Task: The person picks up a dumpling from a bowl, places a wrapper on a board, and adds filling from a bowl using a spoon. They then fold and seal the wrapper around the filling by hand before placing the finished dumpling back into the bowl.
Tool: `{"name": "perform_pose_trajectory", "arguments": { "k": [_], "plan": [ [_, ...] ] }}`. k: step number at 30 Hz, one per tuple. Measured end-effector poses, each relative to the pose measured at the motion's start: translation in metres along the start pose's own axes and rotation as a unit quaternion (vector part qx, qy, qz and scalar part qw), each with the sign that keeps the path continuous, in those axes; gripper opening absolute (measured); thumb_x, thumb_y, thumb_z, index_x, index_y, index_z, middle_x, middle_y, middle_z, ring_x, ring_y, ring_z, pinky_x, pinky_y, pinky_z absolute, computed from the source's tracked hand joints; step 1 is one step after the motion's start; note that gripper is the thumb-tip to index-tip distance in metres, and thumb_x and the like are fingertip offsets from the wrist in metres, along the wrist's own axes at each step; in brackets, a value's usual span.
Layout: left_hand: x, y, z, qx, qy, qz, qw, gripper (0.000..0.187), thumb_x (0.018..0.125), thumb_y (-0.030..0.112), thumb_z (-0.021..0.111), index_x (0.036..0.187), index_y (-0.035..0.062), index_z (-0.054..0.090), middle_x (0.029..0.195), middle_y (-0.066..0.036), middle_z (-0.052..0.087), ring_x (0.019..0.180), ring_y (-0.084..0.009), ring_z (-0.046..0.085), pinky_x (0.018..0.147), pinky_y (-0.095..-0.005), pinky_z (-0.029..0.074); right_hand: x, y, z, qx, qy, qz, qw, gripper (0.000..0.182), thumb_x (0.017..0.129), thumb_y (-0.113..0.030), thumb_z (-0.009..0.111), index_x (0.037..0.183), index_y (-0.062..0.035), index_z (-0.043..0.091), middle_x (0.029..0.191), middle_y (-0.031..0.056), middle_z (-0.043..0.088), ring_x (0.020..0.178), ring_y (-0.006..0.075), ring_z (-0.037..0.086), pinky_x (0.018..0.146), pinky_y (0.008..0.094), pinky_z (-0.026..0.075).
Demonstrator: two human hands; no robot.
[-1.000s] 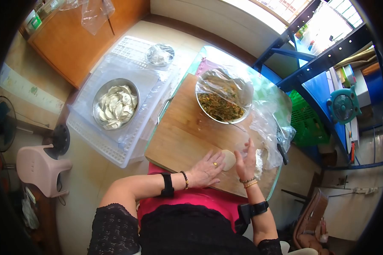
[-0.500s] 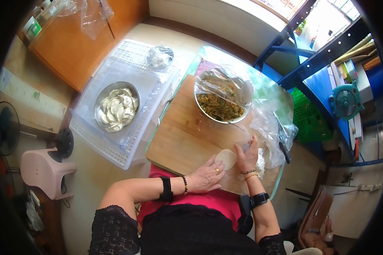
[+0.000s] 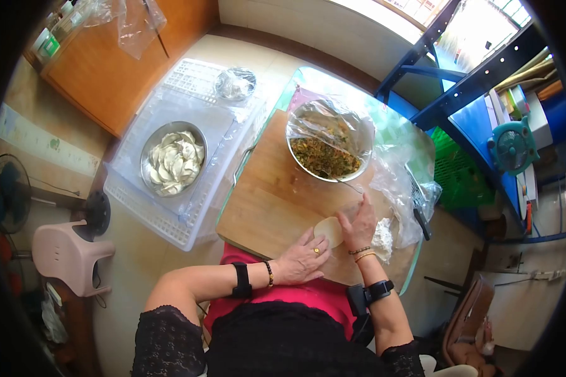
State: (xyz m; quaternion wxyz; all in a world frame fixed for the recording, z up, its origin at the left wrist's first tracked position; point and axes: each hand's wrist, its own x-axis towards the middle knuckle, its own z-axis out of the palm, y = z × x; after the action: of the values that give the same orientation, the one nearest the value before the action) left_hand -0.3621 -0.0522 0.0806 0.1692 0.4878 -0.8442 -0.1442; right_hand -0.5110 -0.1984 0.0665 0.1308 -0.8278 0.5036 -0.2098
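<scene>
A round, pale dough wrapper (image 3: 329,232) lies near the front of the wooden cutting board (image 3: 264,198), between my hands. My left hand (image 3: 303,259), a ring on one finger, rests low with its fingers stretched over the wrapper's left edge and the thumb apart. On the wrapper's right side, my right hand (image 3: 360,227) has its fingers pointing away from me, thumb spread towards the dough. What lies beneath its palm is hidden. Behind them stands a metal bowl (image 3: 294,160) of chopped filling (image 3: 324,154), partly covered by clear plastic film. White flour (image 3: 382,237) is heaped right of my right hand.
A steel bowl of folded dumplings (image 3: 176,160) sits on a clear plastic crate (image 3: 122,188) to the left, near a film-covered bowl (image 3: 236,83). A black-handled utensil (image 3: 422,223) and crumpled plastic (image 3: 393,176) lie right. A pink stool (image 3: 69,251) stands left.
The wrapper has shifted slightly left and away from me. My right hand has moved the same way, its thumb now closer to the dough. My left hand has slid a little left.
</scene>
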Motion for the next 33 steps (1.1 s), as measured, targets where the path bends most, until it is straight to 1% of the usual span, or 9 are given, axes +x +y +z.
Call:
{"name": "perform_pose_trajectory", "arguments": {
  "k": [3,5,7,11,13,19,26,28,33],
  "plan": [
    [0.0,0.001,0.002,-0.054,0.054,-0.035,0.997,0.063,0.081,0.039,0.066,0.127,0.0003,0.048,0.132,-0.021,0.043,0.129,-0.0367,0.038,0.11,-0.0552,0.027,0.001,0.017,0.003,0.049,0.04,-0.02,0.998,0.08,0.077,-0.029,0.074,0.143,-0.0028,0.036,0.112,0.0197,0.057,0.099,0.0342,0.056,0.084,0.0445,0.044],
    [-0.003,-0.001,0.002,-0.053,0.079,-0.039,0.995,0.064,0.081,0.038,0.067,0.127,0.0,0.047,0.131,-0.021,0.043,0.129,-0.0369,0.038,0.109,-0.0555,0.027,-0.004,-0.007,-0.018,0.085,-0.03,0.041,0.995,0.078,0.079,-0.02,0.072,0.144,-0.0008,0.033,0.114,0.0215,0.057,0.1,0.0364,0.058,0.083,0.0417,0.046],
    [-0.006,-0.001,0.002,-0.055,0.1,-0.036,0.993,0.064,0.08,0.037,0.068,0.128,-0.0003,0.047,0.131,-0.021,0.043,0.129,-0.0372,0.038,0.109,-0.0558,0.027,-0.017,-0.021,-0.022,0.08,-0.035,-0.068,0.994,0.077,0.079,-0.016,0.071,0.144,0.0008,0.032,0.117,0.0233,0.055,0.099,0.037,0.058,0.081,0.0393,0.048],
    [-0.014,-0.006,0.001,-0.008,0.039,-0.034,0.999,0.064,0.079,0.037,0.068,0.127,-0.0007,0.048,0.128,-0.022,0.045,0.128,-0.0372,0.039,0.109,-0.0563,0.027,-0.035,-0.039,-0.004,-0.053,-0.016,-0.158,0.986,0.076,0.081,-0.025,0.069,0.143,0.0,0.034,0.12,0.0228,0.053,0.104,0.0371,0.055,0.088,0.0448,0.044],
    [-0.014,-0.009,0.003,0.005,0.037,-0.026,0.999,0.063,0.079,0.038,0.067,0.126,-0.0011,0.049,0.126,-0.023,0.046,0.127,-0.037,0.04,0.109,-0.0564,0.026,-0.025,-0.034,0.005,-0.071,-0.029,-0.098,0.992,0.078,0.08,-0.031,0.07,0.142,-0.0007,0.034,0.118,0.0206,0.054,0.106,0.0373,0.053,0.09,0.0463,0.041],
    [0.003,-0.01,-0.004,-0.009,0.061,-0.095,0.994,0.063,0.08,0.039,0.066,0.127,-0.0001,0.049,0.129,-0.021,0.046,0.129,-0.0362,0.039,0.11,-0.0573,0.025,-0.003,0.007,0.003,0.065,0.014,0.0,0.998,0.08,0.078,-0.026,0.074,0.144,-0.0018,0.034,0.111,0.0195,0.056,0.103,0.0361,0.054,0.087,0.0428,0.043],
    [0.009,0.001,0.006,-0.009,0.046,0.021,0.999,0.061,0.08,0.039,0.067,0.122,-0.0016,0.052,0.129,-0.023,0.046,0.129,-0.039,0.039,0.11,-0.0559,0.028,-0.035,-0.021,-0.031,0.117,-0.038,-0.035,0.992,0.074,0.081,-0.018,0.07,0.143,0.0016,0.034,0.119,0.022,0.054,0.107,0.0375,0.053,0.091,0.043,0.042],
    [0.006,0.004,0.007,-0.043,-0.021,0.032,0.998,0.059,0.08,0.039,0.067,0.119,-0.0018,0.052,0.131,-0.022,0.045,0.131,-0.0384,0.038,0.109,-0.0557,0.028,-0.048,-0.032,-0.032,0.017,-0.086,-0.109,0.99,0.073,0.082,-0.022,0.069,0.141,0.0024,0.035,0.123,0.0222,0.052,0.109,0.0372,0.052,0.091,0.0457,0.04],
    [-0.002,0.002,0.003,-0.052,0.02,0.054,0.997,0.056,0.079,0.038,0.069,0.117,-0.0011,0.054,0.127,-0.021,0.047,0.129,-0.0371,0.039,0.111,-0.0554,0.025,-0.039,-0.016,-0.01,-0.089,-0.021,-0.083,0.992,0.083,0.078,-0.039,0.07,0.141,0.0012,0.035,0.124,0.0203,0.052,0.111,0.0355,0.051,0.092,0.0442,0.038]
  ]
}}
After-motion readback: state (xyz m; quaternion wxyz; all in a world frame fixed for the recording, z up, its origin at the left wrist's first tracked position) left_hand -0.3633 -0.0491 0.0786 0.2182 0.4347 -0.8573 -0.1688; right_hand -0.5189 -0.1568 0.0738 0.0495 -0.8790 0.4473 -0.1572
